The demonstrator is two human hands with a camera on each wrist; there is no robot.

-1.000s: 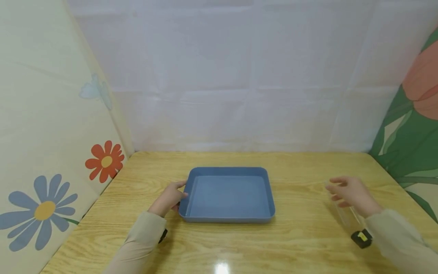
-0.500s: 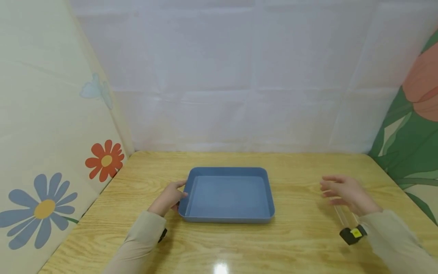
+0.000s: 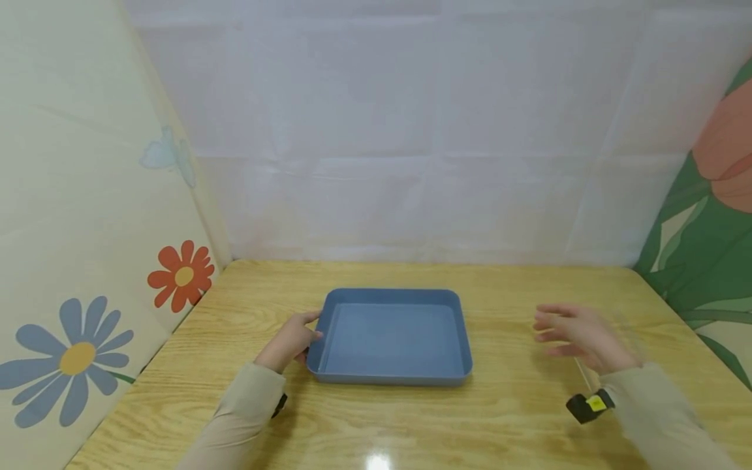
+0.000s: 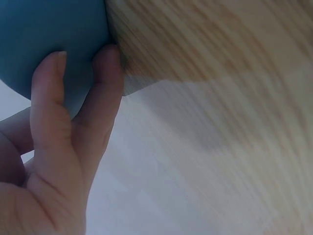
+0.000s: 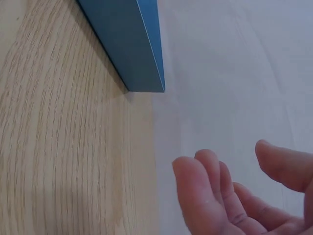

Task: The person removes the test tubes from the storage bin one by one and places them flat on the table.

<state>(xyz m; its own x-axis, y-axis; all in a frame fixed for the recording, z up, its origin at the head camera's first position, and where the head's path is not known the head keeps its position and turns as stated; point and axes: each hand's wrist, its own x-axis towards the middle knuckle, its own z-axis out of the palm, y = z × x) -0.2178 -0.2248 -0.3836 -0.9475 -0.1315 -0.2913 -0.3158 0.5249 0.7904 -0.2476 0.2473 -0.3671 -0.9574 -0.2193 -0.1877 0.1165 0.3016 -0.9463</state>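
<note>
A blue rectangular tray [image 3: 393, 339] lies on the wooden table, with bare inner floor and low walls. At its left side, my left hand [image 3: 292, 336] grips the wall, thumb near the rim; in the left wrist view, fingertips [image 4: 49, 73] of that hand meet the blue outer surface. My right hand [image 3: 581, 333] hovers over the table to the right of the tray, apart from it. Its fingers are loosely bent, thumb spread away, and nothing is between them. The right wrist view has a tray corner [image 5: 142, 63] beyond these fingers.
The wooden table [image 3: 517, 418] reaches back to a pale cloth wall [image 3: 382, 130]. Flower-print panels [image 3: 76, 261] border the left and right sides. Each wrist wears a dark device [image 3: 584, 408] that hangs below the sleeve.
Over the last second my right hand has moved left, closer to the tray. My left hand and the tray have stayed in place.
</note>
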